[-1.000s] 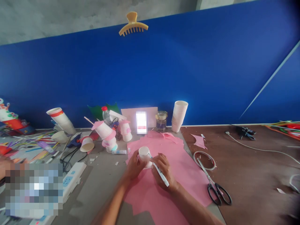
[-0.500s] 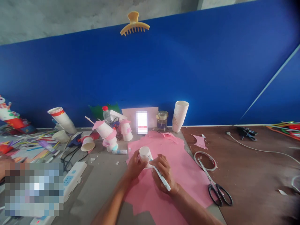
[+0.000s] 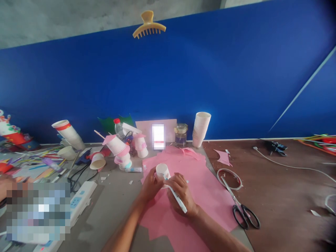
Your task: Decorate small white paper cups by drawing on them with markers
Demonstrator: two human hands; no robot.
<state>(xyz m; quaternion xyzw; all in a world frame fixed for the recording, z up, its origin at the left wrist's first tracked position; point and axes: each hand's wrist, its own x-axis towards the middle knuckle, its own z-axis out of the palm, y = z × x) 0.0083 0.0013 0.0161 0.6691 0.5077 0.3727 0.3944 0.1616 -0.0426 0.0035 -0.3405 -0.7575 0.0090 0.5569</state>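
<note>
My left hand [image 3: 153, 183] is closed round the side of a small white paper cup [image 3: 162, 170], thumb toward the front. The cup stands over a large sheet of pink paper [image 3: 207, 203] with ragged cut edges. In my right hand [image 3: 181, 194] is a slim white marker [image 3: 179, 201], its tail end pointing down toward me. Its front end meets the cup's right side near my left thumb; the tip itself is hidden by my fingers. Faint marks show on the cup wall.
Scissors [image 3: 245, 215] lie to the right beside a tape roll [image 3: 229, 179]. Behind stand stacked paper cups [image 3: 201, 129], a jar [image 3: 181, 135] and a lit phone [image 3: 158, 136]. Pink-trimmed cups [image 3: 117, 145] and a power strip [image 3: 78, 199] are on the left, near another person's hand [image 3: 10, 187].
My right hand has shifted slightly left, bringing the marker's front end further across the cup. My left hand keeps its hold. The whole view has shifted a little.
</note>
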